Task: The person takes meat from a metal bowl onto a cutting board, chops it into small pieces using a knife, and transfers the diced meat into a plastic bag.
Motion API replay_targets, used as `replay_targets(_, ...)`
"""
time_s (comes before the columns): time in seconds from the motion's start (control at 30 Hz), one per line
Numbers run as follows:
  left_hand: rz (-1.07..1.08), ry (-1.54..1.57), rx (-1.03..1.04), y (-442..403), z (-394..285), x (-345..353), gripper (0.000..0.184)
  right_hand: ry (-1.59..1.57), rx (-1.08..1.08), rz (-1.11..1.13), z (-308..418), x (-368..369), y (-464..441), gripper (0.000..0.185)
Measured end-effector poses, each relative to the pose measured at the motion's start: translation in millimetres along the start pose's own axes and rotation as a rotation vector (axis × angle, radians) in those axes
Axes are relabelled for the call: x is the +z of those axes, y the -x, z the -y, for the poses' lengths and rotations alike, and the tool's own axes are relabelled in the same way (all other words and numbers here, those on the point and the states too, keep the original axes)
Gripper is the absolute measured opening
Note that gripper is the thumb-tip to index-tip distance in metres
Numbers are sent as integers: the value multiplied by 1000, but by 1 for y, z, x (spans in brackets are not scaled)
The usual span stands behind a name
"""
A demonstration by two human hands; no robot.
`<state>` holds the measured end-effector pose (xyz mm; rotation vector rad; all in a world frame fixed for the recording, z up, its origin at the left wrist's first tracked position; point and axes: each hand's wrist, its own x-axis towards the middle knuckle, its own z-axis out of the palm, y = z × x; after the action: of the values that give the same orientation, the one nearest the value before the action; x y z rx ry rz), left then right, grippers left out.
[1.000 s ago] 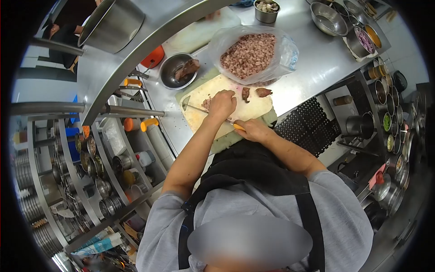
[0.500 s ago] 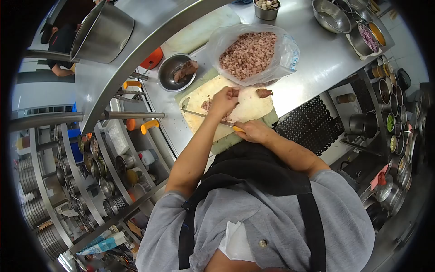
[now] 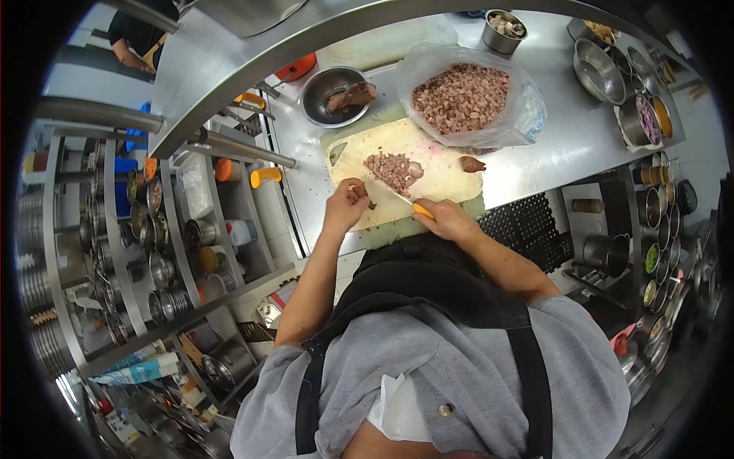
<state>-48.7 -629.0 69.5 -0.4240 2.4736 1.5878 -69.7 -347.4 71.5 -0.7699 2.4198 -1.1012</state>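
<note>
My right hand (image 3: 449,222) grips the yellow handle of a knife (image 3: 422,210); its blade slants up and left over the near part of the cutting board (image 3: 359,153). Beside the blade's far end is my left hand (image 3: 346,205), fingers pinched together, with a small dark scrap showing at the fingertips. What the fingers hold is not clear. Chopped meat (image 3: 393,171) lies heaped in the middle of the board, just beyond the blade. A brown chunk of meat (image 3: 472,164) sits at the board's right edge.
Behind the board stands an open plastic bag (image 3: 535,115) of diced meat. A metal bowl (image 3: 312,107) with a larger meat piece is at its left. A steel shelf (image 3: 229,88) overhangs the left side. Metal bowls (image 3: 599,73) stand far right. Another person (image 3: 141,38) is at upper left.
My left hand has moved from over the chopped meat to the left near corner of the board, uncovering the heap. The knife now points more up and left. The whole view has shifted.
</note>
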Motion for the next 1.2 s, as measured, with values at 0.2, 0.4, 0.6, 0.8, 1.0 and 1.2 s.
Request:
replay_targets(0.2, -72, -376, 50, -5, 1, 17, 46, -42, 170, -79, 4, -17, 13, 39)
replay_targets(0.4, -96, -320, 17, 2, 1, 3, 44, -42, 183, -20, 16, -22, 21, 37)
replay_targets(0.6, -125, -266, 4, 9, 1, -12, 38, -58, 145, 38, 22, -7, 17, 37)
replay_targets(0.8, -158, -329, 183, 7, 15, -10, 26, -44, 145, 109, 25, -9, 8, 38)
replay_targets(1.0, -128, -291, 170, 11, 18, -2, 13, -11, 142, 179, 40, -9, -2, 38)
replay_targets(1.2, -248, -364, 272, 18, 20, 4, 12, -31, 174, 190, 48, -15, -1, 37)
